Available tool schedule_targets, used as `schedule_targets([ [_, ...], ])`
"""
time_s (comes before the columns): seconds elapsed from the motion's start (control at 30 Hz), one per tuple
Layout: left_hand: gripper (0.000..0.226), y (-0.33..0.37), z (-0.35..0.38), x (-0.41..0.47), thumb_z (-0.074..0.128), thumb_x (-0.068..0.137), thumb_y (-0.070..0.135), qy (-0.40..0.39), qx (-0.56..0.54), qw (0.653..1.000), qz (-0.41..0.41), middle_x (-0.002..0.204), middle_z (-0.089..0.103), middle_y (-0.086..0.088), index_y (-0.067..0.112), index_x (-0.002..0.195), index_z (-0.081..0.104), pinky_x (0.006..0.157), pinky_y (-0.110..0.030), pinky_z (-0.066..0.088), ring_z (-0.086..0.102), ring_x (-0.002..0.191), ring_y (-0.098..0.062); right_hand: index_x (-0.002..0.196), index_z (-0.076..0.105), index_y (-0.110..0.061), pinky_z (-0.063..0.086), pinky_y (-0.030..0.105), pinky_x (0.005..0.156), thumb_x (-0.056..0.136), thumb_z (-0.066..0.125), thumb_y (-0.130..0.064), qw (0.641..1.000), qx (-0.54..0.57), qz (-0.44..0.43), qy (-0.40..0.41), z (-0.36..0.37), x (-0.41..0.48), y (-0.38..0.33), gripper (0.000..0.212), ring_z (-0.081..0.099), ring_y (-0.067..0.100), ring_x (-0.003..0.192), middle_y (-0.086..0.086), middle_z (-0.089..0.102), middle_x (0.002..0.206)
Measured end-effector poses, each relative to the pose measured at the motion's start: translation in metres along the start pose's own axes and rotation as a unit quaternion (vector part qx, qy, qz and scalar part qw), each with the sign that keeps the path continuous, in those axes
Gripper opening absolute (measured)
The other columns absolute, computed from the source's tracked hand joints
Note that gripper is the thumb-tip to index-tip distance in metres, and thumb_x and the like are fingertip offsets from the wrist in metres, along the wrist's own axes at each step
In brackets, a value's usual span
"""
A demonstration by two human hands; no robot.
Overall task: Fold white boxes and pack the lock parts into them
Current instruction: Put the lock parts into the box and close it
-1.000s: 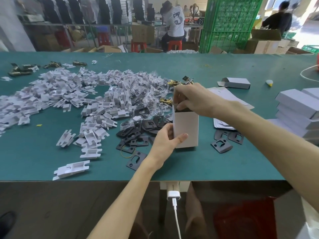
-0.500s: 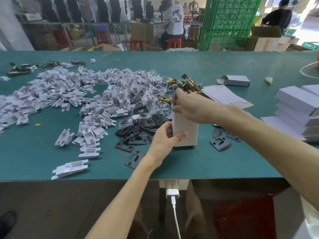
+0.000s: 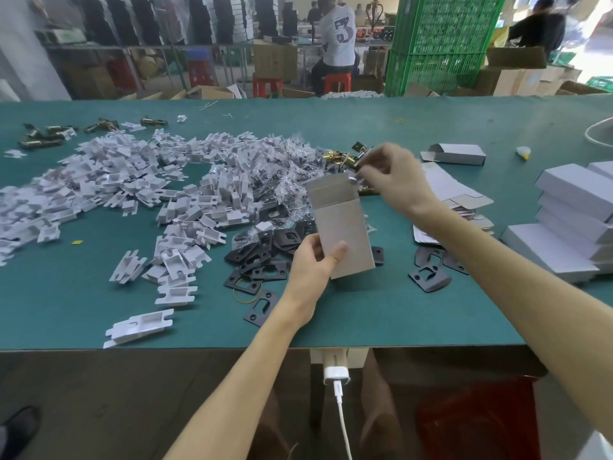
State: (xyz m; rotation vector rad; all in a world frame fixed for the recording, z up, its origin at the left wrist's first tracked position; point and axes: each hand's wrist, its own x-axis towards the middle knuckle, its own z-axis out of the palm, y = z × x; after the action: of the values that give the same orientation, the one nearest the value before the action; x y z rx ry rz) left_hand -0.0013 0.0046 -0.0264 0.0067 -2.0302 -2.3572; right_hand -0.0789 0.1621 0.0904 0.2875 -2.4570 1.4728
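Right hand (image 3: 394,175) lifted off box (image 3: 345,227) top, now just above box, pinching small shiny part (image 3: 354,176). Left hand (image 3: 315,263) grips box lower half, flap open.

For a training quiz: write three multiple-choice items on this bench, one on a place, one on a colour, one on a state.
1. The stack of closed boxes lies:
A. at the table's right side
B. at its far left
C. on the floor
2. The flat plates are:
A. white
B. black
C. red
3. The box in the left hand is:
A. taped shut
B. crushed
C. open on top
Answers: 1 A, it sits by the right edge; 2 B, they look black; 3 C, its flap stands up.
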Motion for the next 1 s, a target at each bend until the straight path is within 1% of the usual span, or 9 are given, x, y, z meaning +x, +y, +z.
schedule_targets([
  [0.07, 0.035, 0.004, -0.001, 0.001, 0.060, 0.105, 0.022, 0.018, -0.067, 0.998, -0.005, 0.130, 0.068, -0.015, 0.005, 0.134, 0.053, 0.098, -0.048, 0.058, 0.066, 0.121, -0.033, 0.107, 0.068, -0.004, 0.060, 0.031, 0.079, 0.097, 0.063, -0.005, 0.985, 0.096, 0.124, -0.077, 0.016, 0.002, 0.016, 0.012, 0.073, 0.023, 0.095, 0.015, 0.074, 0.110],
  [0.1, 0.032, 0.006, -0.001, 0.001, 0.056, 0.107, 0.024, 0.023, -0.106, 0.994, -0.006, 0.127, 0.068, -0.016, 0.005, 0.134, 0.053, 0.088, -0.048, 0.062, 0.069, 0.114, -0.033, 0.111, 0.068, -0.005, 0.060, 0.032, 0.080, 0.097, 0.064, -0.007, 0.976, 0.104, 0.155, -0.110, 0.025, 0.001, 0.022, 0.015, 0.071, 0.024, 0.101, 0.013, 0.073, 0.114],
  [0.17, 0.029, 0.008, -0.002, 0.000, 0.050, 0.110, 0.027, 0.041, -0.158, 0.987, -0.006, 0.112, 0.068, -0.015, 0.008, 0.131, 0.054, 0.066, -0.040, 0.063, 0.073, 0.094, -0.026, 0.118, 0.069, -0.010, 0.058, 0.036, 0.085, 0.096, 0.067, -0.011, 0.979, 0.013, 0.127, -0.158, 0.045, -0.001, 0.036, 0.022, 0.068, 0.024, 0.107, 0.007, 0.071, 0.116],
  [0.23, 0.031, 0.009, -0.004, -0.001, 0.050, 0.110, 0.030, 0.063, -0.172, 0.983, -0.009, 0.104, 0.067, -0.010, 0.009, 0.131, 0.054, 0.056, -0.033, 0.060, 0.072, 0.082, -0.018, 0.123, 0.068, -0.012, 0.051, 0.046, 0.099, 0.095, 0.067, -0.015, 0.974, -0.116, 0.055, -0.189, 0.063, -0.004, 0.044, 0.028, 0.064, 0.029, 0.112, 0.009, 0.070, 0.121],
  [0.33, 0.033, 0.008, -0.003, 0.000, 0.051, 0.109, 0.030, 0.071, -0.153, 0.986, -0.013, 0.103, 0.070, -0.008, 0.008, 0.134, 0.053, 0.056, -0.031, 0.057, 0.070, 0.081, -0.016, 0.121, 0.070, -0.012, 0.045, 0.045, 0.096, 0.095, 0.066, -0.023, 0.953, -0.236, -0.008, -0.189, 0.076, -0.004, 0.056, 0.029, 0.057, 0.042, 0.112, 0.020, 0.065, 0.117],
  [0.5, 0.036, 0.008, -0.002, 0.001, 0.051, 0.110, 0.028, 0.067, -0.139, 0.988, -0.014, 0.105, 0.070, -0.010, 0.003, 0.136, 0.051, 0.057, -0.031, 0.055, 0.068, 0.083, -0.018, 0.123, 0.068, -0.014, 0.048, 0.043, 0.093, 0.094, 0.067, -0.033, 0.942, -0.280, -0.012, -0.183, 0.072, 0.002, 0.063, 0.035, 0.051, 0.038, 0.113, 0.017, 0.061, 0.117],
  [0.7, 0.024, 0.010, 0.001, -0.002, 0.051, 0.109, 0.025, 0.058, -0.127, 0.990, -0.011, 0.103, 0.071, -0.011, 0.007, 0.125, 0.056, 0.055, -0.032, 0.056, 0.068, 0.082, -0.020, 0.118, 0.066, -0.015, 0.047, 0.045, 0.098, 0.094, 0.065, -0.032, 0.945, -0.279, 0.005, -0.172, 0.065, -0.004, 0.065, 0.029, 0.050, 0.037, 0.115, 0.018, 0.059, 0.114],
  [0.87, 0.029, 0.011, 0.001, -0.005, 0.053, 0.109, 0.025, 0.059, -0.127, 0.990, -0.015, 0.103, 0.072, -0.009, 0.005, 0.130, 0.054, 0.056, -0.032, 0.056, 0.070, 0.085, -0.019, 0.111, 0.066, -0.011, 0.042, 0.044, 0.100, 0.099, 0.058, -0.028, 0.954, -0.270, 0.000, -0.128, 0.061, -0.008, 0.068, 0.022, 0.048, 0.037, 0.117, 0.017, 0.058, 0.118],
  [1.0, 0.034, 0.011, 0.002, -0.005, 0.054, 0.108, 0.024, 0.059, -0.121, 0.991, -0.017, 0.104, 0.071, -0.010, 0.002, 0.134, 0.052, 0.056, -0.031, 0.056, 0.069, 0.086, -0.019, 0.139, 0.056, -0.014, 0.038, 0.045, 0.106, 0.099, 0.060, -0.026, 0.953, -0.265, -0.007, -0.144, 0.056, -0.009, 0.071, 0.042, 0.046, 0.037, 0.124, 0.010, 0.063, 0.135],
])
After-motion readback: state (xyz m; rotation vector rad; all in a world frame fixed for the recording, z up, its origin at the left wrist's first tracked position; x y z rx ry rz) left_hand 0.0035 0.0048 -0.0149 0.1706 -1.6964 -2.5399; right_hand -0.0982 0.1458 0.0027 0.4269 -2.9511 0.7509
